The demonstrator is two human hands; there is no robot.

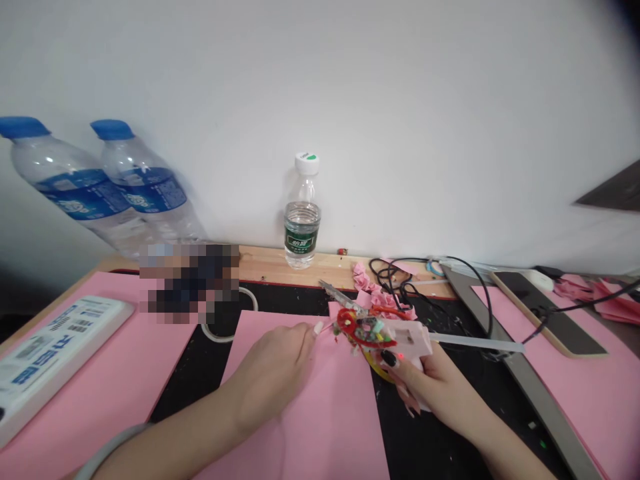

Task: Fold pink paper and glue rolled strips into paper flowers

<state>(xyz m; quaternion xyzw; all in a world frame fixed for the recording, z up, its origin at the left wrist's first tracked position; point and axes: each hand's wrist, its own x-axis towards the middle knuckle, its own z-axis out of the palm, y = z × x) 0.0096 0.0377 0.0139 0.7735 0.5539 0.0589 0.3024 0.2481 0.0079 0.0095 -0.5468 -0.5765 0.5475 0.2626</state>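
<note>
My right hand (pixel 425 377) is wrapped round the handle of a pale pink hot glue gun (pixel 410 340). A translucent glue stick (pixel 475 342) sticks out of its back end, and a small red light glows on its body. Its front is crusted with red, green and yellow bits and points left. Just left of it, my left hand (pixel 280 367) is closed in a pinch on a thin pink piece (pixel 327 325), whose exact kind I cannot make out. Under both hands lies a pink paper sheet (pixel 305 427). Scissors (pixel 343 293) lie behind the glue gun, partly hidden.
A small water bottle (pixel 302 230) stands by the wall. Two large bottles (pixel 150 190) are at the left, near a white box (pixel 60 360) on pink paper. Crumpled pink paper (pixel 364 277), black cables (pixel 400 280) and a phone (pixel 550 313) lie to the right.
</note>
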